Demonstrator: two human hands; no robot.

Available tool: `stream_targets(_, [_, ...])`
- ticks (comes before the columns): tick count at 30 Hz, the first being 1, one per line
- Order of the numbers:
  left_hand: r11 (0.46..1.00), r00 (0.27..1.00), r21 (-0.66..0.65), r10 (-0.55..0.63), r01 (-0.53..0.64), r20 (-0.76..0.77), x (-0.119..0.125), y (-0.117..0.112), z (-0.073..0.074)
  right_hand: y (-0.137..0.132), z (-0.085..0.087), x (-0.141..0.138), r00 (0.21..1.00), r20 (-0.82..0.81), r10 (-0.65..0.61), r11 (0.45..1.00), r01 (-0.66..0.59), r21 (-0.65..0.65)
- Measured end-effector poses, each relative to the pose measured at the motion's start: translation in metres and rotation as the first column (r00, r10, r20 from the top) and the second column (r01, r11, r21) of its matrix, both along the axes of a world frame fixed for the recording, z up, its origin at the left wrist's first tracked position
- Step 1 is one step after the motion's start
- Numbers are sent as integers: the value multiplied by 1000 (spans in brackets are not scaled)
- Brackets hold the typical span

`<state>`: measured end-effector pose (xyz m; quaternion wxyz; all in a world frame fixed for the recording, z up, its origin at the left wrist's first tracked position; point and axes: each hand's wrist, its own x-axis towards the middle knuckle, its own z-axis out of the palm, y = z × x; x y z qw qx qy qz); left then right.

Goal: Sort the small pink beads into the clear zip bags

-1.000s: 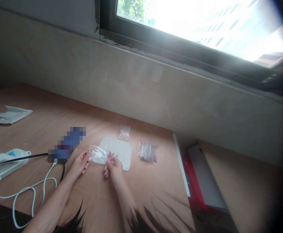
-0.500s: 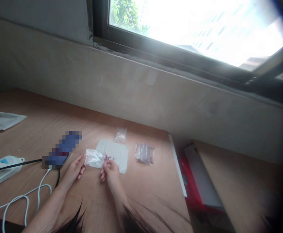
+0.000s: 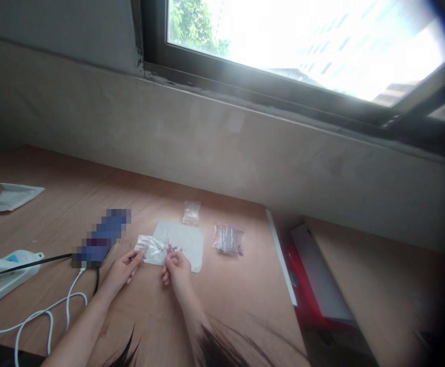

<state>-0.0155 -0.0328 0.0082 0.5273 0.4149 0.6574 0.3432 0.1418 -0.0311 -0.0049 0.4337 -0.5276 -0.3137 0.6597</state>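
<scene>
Left hand (image 3: pixel 125 267) had a clear bag (image 3: pixel 149 245) pinched at its edge, right hand (image 3: pixel 178 267) curled beside some pink beads (image 3: pixel 173 248) (couldn't tell if it was gripping anything).

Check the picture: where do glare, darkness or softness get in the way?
Head view: the window is largely washed out white; head view: the right edge fades to black; head view: highlights streak the clear bag at the left hand; head view: the reddish bits by the right hand are too small and soft to count; head view: blocky pixels cover the phone.
</scene>
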Motion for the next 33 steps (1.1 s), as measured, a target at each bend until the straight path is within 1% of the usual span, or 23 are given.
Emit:
stream_targets(4, [1000,1000,24,0,0,1,1,1,0,-1,2,0,999,50,-1,1000,2,-11])
stream_targets(8, [999,1000,38,4,-5,13,3,0,5,-1,0,1,997,79,-9,1000,9,-11])
stream_targets(12, [999,1000,52,-8,7,16,4,-2,10,-2,1,1,998,57,-10,1000,11,-17])
stream_targets(16, [999,999,27,-17,18,-37,3,-1,10,-2,2,1,999,34,-13,1000,13,-15])
stream_targets(19, [997,998,44,-62,63,-12,5,1,11,-2,1,1,1000,30,-7,1000,7,-14])
stream_targets(21, [996,997,48,-74,73,10,8,3,12,-2,0,1,999,32,-1,1000,1,-17])
stream_targets(26, [999,1000,40,6,-6,-5,19,9,21,-2,-1,2,1000,19,-2,1000,2,0])
stream_targets(29, [994,999,100,43,-42,-15,24,12,26,-2,-1,1,1000,21,-5,1000,5,-3])
stream_targets(31, [985,1000,169,19,-15,-22,26,15,27,-2,0,1,1000,22,-4,1000,4,-3])
stream_targets(33, [975,999,219,-28,37,-46,28,17,28,-1,0,1,1000,24,-3,1000,3,-3])
